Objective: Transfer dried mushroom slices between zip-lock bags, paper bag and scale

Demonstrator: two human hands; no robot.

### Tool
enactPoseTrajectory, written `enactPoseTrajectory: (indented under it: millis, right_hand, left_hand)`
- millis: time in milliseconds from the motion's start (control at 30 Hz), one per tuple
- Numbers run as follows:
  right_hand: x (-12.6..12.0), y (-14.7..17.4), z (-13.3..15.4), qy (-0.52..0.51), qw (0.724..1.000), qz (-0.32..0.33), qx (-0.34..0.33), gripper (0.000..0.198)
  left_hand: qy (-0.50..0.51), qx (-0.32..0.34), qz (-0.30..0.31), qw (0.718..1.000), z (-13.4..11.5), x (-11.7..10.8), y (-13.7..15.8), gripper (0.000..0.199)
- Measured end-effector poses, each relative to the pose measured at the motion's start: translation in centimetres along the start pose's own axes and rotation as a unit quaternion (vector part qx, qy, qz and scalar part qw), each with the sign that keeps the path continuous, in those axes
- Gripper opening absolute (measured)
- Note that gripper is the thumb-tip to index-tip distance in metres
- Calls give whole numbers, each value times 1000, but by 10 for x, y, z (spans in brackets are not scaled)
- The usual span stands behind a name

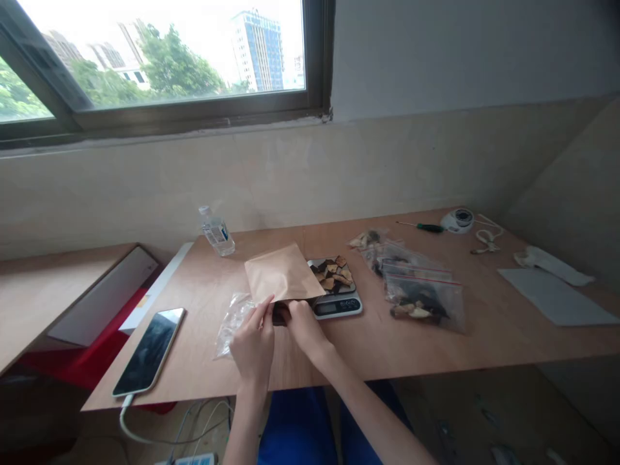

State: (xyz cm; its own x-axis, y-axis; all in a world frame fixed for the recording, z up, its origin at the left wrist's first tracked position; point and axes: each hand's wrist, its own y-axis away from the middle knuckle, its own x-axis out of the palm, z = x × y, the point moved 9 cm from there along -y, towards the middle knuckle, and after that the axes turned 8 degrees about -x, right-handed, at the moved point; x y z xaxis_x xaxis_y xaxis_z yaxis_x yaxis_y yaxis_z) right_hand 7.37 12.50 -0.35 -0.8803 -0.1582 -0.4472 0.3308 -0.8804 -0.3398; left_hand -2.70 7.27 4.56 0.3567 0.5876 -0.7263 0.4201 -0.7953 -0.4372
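While a brown wooden table (504, 336) spreads beneath, a flat tan paper pouch (283, 274), pinched in the left hand (252, 342), partly covers a white digital scale (339, 306); the right hand (305, 326) is at the pouch's mouth, its grip I cannot tell. A clear plastic bottle (217, 236) bears an illegible label.

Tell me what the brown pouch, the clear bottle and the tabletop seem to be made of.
Brown pouch: probably kraft paper, matte tan with soft creases.
Clear bottle: likely thin plastic, glossy and see-through.
Tabletop: looks like plywood or wood-look board, smooth, with brownish grain; I cannot tell which.
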Motion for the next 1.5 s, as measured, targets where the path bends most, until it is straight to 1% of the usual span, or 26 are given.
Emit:
enactPoseTrajectory:
  millis: [67, 167, 333, 433, 500, 600, 733, 800, 900, 967, 1033, 1100, 1167, 1233, 1400, 1500]
  right_hand:
    - [-5, 4, -2, -13, 1000, -10, 4, 33]
    - [-12, 8, -3, -23, 999, -22, -8, 35]
    - [-24, 15, 1, -18, 998, -48, -27, 31]
    - [-32, 16, 4, -36, 997, -59, -30, 30]
    - [-34, 16, 7, -56, 996, -56, -37, 33]
    - [-35, 19, 14, -79, 994, -39, -64, 39]
    - [-38, 29, 32, -80, 991, -5, -109, 42]
    - [-53, 33, 41, -79, 990, -19, -115, 39]
    - [-90, 36, 46, -48, 989, -76, -116, 30]
    - [-115, 38, 36, -1, 988, -108, -113, 29]
    - [-134, 40, 12, 46, 987, -124, -96, 31]
    - [-143, 42, -18, 89, 985, -121, -80, 32]
    - [-144, 44, -45, 120, 984, -111, -76, 33]
    - [-142, 45, -60, 142, 981, -103, -85, 35]
    - [-133, 41, -71, 193, 973, -83, -99, 39]
    - [-130, 40, -73, 211, 969, -81, -104, 36]
  left_hand:
    - [5, 1, 4, 1000, 0, 1, 0, 24]
    - [9, -4, 11, 1000, 1, 3, 1, 24]
    - [11, -14, 12, 1000, 2, 3, 1, 24]
    - [11, -14, 15, 1000, 1, 3, 1, 24]
    - [15, -12, 15, 1000, 0, 3, 1, 24]
    - [18, -13, 10, 1000, -1, 3, 0, 23]
    - [14, -16, 11, 1000, 0, 4, -3, 23]
    - [11, -16, 12, 1000, 1, 5, -5, 23]
    - [5, -28, 3, 1000, 5, 3, -12, 22]
    - [6, -41, -7, 999, 9, -1, -17, 22]
    - [14, -53, -12, 998, 12, -4, -21, 21]
    - [23, -62, -10, 998, 16, -6, -23, 21]
    - [31, -65, -6, 997, 18, -6, -23, 21]
    - [35, -61, -5, 998, 18, -5, -22, 21]
    - [33, -42, -5, 999, 16, -2, -21, 21]
    - [34, -45, -2, 998, 16, -2, -21, 22]
